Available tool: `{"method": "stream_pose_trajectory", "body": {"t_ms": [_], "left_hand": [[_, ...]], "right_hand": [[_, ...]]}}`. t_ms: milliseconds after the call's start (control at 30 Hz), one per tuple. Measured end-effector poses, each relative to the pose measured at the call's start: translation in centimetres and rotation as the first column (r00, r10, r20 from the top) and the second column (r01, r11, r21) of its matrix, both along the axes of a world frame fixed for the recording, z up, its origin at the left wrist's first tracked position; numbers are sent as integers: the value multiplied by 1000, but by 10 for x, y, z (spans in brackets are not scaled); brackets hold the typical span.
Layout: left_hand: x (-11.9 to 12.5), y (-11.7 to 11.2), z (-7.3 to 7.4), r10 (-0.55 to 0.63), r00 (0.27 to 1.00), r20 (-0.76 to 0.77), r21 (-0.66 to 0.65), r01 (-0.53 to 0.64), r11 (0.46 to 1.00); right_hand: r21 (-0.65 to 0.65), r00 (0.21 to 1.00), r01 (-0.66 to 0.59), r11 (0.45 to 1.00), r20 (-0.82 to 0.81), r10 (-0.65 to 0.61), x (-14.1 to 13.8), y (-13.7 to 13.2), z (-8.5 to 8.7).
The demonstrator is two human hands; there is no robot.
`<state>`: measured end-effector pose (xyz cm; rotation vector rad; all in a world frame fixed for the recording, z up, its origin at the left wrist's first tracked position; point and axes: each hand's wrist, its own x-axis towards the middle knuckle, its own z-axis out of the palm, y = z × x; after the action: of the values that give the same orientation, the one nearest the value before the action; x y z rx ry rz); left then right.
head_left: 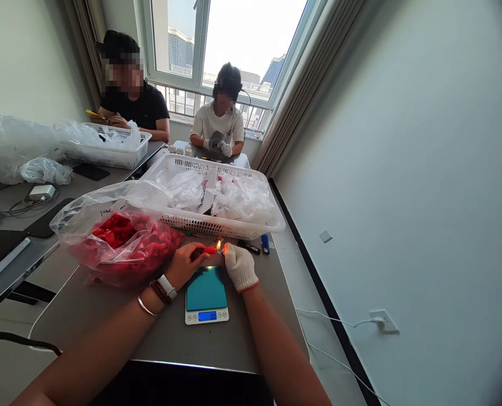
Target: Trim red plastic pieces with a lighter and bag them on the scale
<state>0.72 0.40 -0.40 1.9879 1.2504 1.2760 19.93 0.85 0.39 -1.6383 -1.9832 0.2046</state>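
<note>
L hand [186,264]: fingers pinched on red pc [211,250]
R hand [238,266]: fingers curled, can't tell hold
Flame [219,245]: btwn hands; poss. burn if L slips fwd

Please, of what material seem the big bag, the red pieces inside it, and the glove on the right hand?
Bag: thin, glossy plastic film, transparent and creased. Red pieces: probably smooth plastic or rubber, given their shine. Glove: likely knitted cotton, matte, with coarse texture.
</note>
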Motion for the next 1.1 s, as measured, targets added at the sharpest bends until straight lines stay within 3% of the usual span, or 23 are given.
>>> {"method": "stream_pose_trajectory", "body": {"t_ms": [100,267,467,633,833,1000,1100], "left_hand": [[0,0,1,29,1000,10,24,-29,999],[0,-2,4,-22,1000,1,31,22,999],[-1,0,-1,28,1000,9,31,-28,999],[-1,1,-2,10,1000,2,18,-10,1000],[-1,1,-1,18,999,28,-10,-18,1000],[-1,0,0,7,1000,9,3,-7,1000],[-1,0,1,1,1000,6,23,-1,1000]], "right_hand": [[15,998,-41,999,52,40,0,0,-2],[27,997,65,998,44,-66,0,2,-1],[0,994,-50,999,97,50,2,3,-3],[-3,990,44,999,134,-43,3,4,-2],[-44,980,-63,997,186,70,3,1,1],[7,980,95,995,178,-95,1,1,1],[13,985,30,999,168,-32,-2,-1,0]]}}
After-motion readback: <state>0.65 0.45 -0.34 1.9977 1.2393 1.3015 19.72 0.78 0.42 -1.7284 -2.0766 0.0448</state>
